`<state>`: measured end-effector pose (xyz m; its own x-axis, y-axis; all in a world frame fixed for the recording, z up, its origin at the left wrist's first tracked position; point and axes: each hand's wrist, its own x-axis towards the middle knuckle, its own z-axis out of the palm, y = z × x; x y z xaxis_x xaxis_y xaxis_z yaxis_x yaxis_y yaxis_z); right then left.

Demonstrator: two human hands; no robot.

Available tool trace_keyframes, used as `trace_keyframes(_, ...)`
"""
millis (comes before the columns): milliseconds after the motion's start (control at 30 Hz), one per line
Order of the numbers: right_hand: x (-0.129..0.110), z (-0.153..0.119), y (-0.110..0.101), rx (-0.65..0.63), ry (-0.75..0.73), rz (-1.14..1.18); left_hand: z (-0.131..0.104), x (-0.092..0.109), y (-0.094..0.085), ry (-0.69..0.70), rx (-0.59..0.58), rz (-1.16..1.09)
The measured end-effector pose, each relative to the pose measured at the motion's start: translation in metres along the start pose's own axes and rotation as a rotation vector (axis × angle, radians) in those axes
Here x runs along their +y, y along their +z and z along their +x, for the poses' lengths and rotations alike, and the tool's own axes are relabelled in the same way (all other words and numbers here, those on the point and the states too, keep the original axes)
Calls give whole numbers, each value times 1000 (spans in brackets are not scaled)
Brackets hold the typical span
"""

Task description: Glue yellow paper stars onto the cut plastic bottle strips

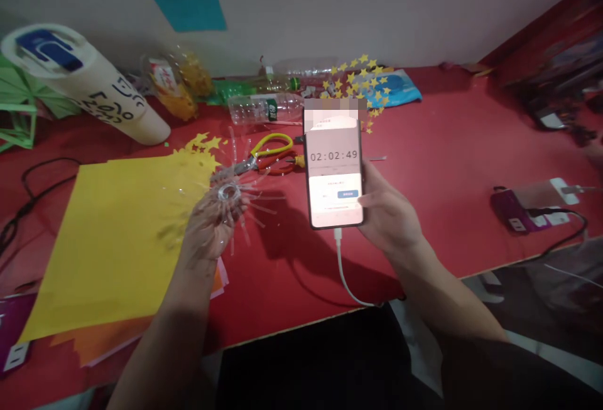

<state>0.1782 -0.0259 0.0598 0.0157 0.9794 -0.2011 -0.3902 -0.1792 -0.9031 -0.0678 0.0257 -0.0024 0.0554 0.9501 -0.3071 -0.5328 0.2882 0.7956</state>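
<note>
The fingers (363,201) of the right hand (393,215) were clamped on the side of a phone (333,203), which was held upright at the centre of the frame, its lit screen showing 02:02:49. A white cable (340,265) was plugged into its lower edge. In the left half of the frame, a clear plastic piece (229,193), slit into thin strips that were splayed outward around a ring, was gripped by the curled fingers of the left hand (206,226).

Both were held over a red desk (443,146). At the left, a large yellow sheet (103,228) was partly covered by the left forearm. Between the two hands, just above the strips, a tool with yellow and red handles (245,166) was laid. Clear bottles (249,110) were lined up at the upper centre, near a cluster of yellow stars (351,88) and a blue packet (400,88). A white tumbler (101,86) was seen at the upper left, and a teal sheet (195,7) was fixed to the wall.
</note>
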Motion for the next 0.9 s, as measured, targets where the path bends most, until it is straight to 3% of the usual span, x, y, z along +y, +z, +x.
trace_keyframes(333, 9, 1, 5, 16, 1, -90, -1, -1, -1, 6, -6, 18)
trace_keyframes(900, 13, 11, 5, 91, 133, 58, -3, 1, 6, 11, -14, -17)
